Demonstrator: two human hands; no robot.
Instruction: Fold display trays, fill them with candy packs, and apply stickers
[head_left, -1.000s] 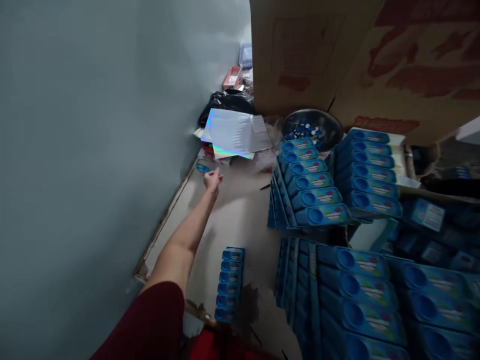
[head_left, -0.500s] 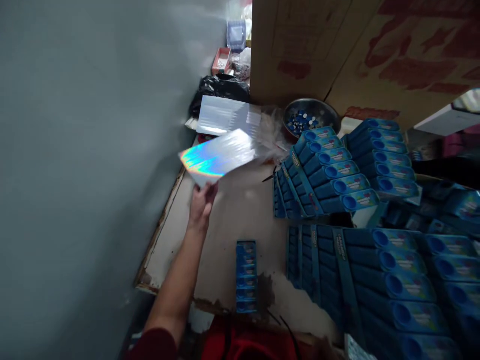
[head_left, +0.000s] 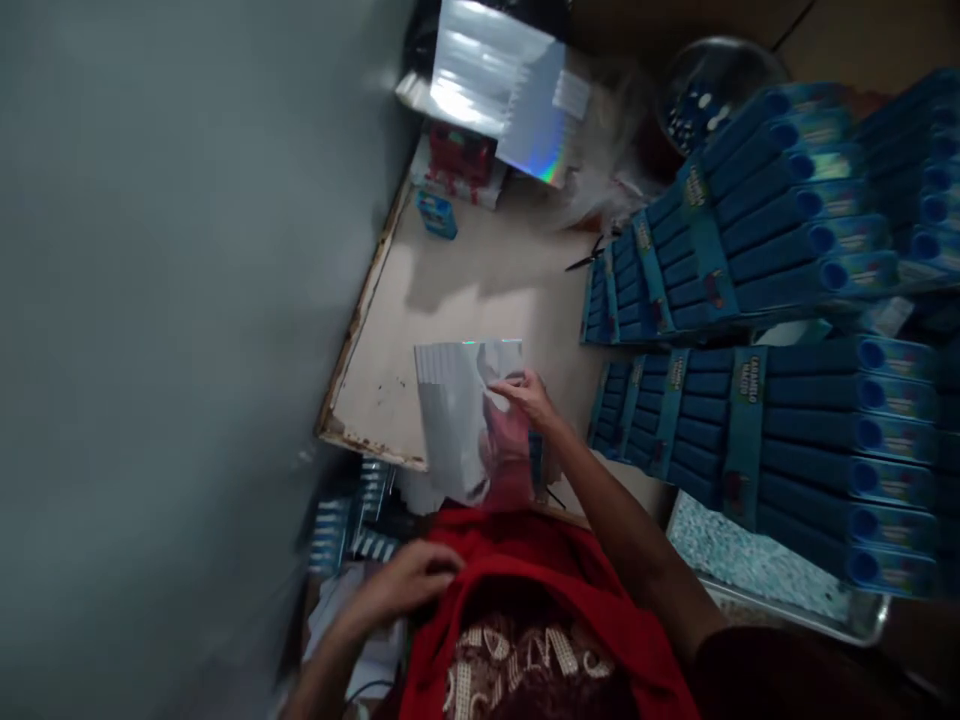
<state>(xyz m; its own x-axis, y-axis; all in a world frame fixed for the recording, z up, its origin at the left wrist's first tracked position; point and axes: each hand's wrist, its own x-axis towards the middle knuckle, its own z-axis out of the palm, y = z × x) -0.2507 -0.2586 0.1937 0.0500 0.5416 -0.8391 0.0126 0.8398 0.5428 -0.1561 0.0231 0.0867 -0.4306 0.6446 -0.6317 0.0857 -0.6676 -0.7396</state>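
Note:
Silvery, mirror-like sheets lie fanned at the near edge of the pale table. My right hand is over their right part, its index finger stretched out on the shiny surface, which reflects the hand and red cloth. Low on the left, my left hand is beside the red apron, fingers apart, holding nothing. Part of a blue box shows behind the sheets' right edge. Another stack of silvery sheets rests at the far end.
Stacked blue boxes fill the right side, with more behind. A metal bowl stands at the back. Black scissors, a small blue box and a red item are on the table. A wall rises at left.
The view has tilted down and shifted. Silvery sheets held up by my left hand before are now at the near table edge. My left hand has dropped empty to the apron; my right hand has appeared.

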